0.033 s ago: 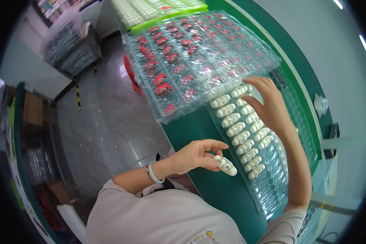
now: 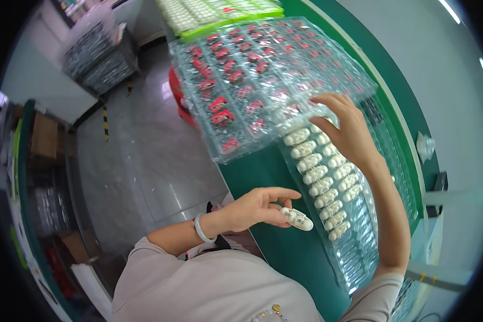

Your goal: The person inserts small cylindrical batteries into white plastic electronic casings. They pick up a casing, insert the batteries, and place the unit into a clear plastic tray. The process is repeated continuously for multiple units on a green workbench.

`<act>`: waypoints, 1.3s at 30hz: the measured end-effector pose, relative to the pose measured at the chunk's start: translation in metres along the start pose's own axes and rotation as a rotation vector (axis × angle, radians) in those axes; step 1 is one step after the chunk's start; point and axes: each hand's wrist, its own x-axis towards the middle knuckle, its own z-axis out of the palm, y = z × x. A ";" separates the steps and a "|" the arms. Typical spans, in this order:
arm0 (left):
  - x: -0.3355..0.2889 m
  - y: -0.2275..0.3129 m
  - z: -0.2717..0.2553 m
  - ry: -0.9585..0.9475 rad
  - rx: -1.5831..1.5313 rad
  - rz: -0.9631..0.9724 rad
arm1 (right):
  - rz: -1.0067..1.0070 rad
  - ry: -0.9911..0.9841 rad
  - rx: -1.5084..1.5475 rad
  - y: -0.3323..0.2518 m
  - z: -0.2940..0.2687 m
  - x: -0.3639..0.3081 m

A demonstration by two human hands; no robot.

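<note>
My left hand (image 2: 257,208) holds a white oval plastic casing (image 2: 297,219) with small metal spots on its face, pinched by one end over the green table. Its forefinger is stretched out above the casing. My right hand (image 2: 346,126) is open, thumb and fingers apart and curved, over the far end of a clear blister tray (image 2: 354,263). In that tray, rows of similar white casings (image 2: 321,186) fill the far part. The fingertips are by the near edge of another clear tray (image 2: 228,147) with red parts (image 2: 222,117); whether they touch it I cannot tell.
The red-part tray overlaps the far end of the white-casing tray. A bright green tray (image 2: 236,27) of white pieces stands beyond it. More clear trays (image 2: 394,161) lie along the right side of the green table (image 2: 279,257). A crumpled clear bag (image 2: 425,147) is farther right.
My right hand has shifted slightly left, toward the red-part tray's near edge. The trays appear a little farther right in view. My left hand still holds the casing.
</note>
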 end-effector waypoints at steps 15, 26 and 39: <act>-0.007 0.013 -0.014 -0.173 -0.138 -0.257 | -0.351 -0.217 0.262 -0.055 0.117 0.089; -0.001 0.005 -0.001 -0.093 -0.096 -0.169 | 0.530 -0.572 0.558 -0.038 -0.061 -0.121; 0.040 -0.034 0.061 -0.224 -0.156 -0.506 | 1.037 -0.307 0.428 -0.135 -0.022 -0.320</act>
